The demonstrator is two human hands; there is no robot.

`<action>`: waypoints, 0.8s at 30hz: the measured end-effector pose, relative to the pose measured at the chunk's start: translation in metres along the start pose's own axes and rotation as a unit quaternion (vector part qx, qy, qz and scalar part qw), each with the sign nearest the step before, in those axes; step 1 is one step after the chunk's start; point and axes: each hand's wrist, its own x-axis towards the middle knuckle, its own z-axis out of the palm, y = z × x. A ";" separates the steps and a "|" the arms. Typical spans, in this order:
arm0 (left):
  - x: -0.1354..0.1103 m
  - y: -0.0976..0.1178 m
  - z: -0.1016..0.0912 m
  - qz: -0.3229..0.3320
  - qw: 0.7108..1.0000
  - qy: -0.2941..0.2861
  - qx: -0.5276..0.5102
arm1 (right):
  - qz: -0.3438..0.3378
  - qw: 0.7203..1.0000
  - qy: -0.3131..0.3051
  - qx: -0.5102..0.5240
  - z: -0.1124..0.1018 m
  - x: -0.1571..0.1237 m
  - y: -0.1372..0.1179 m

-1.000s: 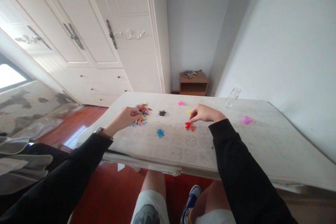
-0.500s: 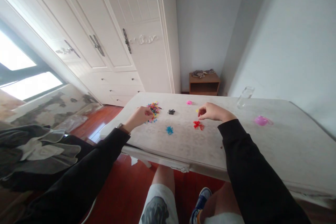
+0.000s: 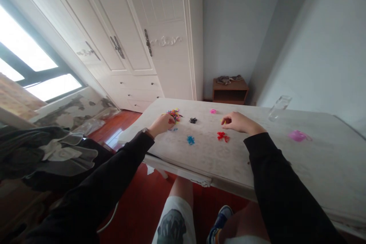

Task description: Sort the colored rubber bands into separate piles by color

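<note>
My left hand (image 3: 161,125) is closed in a pinch at the near edge of a mixed pile of small coloured bands (image 3: 175,114). What its fingertips hold is too small to make out. My right hand (image 3: 239,122) is also pinched, low over the table beside a bit of yellow (image 3: 222,121) that it partly hides. Whether the yellow is in the fingers or behind them I cannot tell. Just nearer lies a red cluster (image 3: 222,136). Between the hands are a black cluster (image 3: 193,120) and a blue cluster (image 3: 190,140), with a pink one (image 3: 213,111) farther back.
On the white table (image 3: 177,156) a clear glass (image 3: 279,108) stands at the back right, near a pink-purple item (image 3: 297,135). Behind are a white wardrobe (image 3: 171,61) and a small wooden stand (image 3: 230,96). Dark clothes (image 3: 63,156) are heaped at the left.
The whole view has shifted, so the table sits farther right. My right hand's fingertips have come closer to the yellow bit. My left hand stays by the mixed pile.
</note>
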 end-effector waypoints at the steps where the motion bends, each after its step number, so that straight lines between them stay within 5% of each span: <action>1: 0.000 0.000 0.000 0.001 1.000 0.000 0.002 | 0.001 1.000 0.000 -0.002 0.001 0.001 0.000; 24: -0.001 0.002 -0.031 -0.036 0.998 0.041 0.033 | 0.000 0.999 0.013 -0.051 0.003 0.002 -0.006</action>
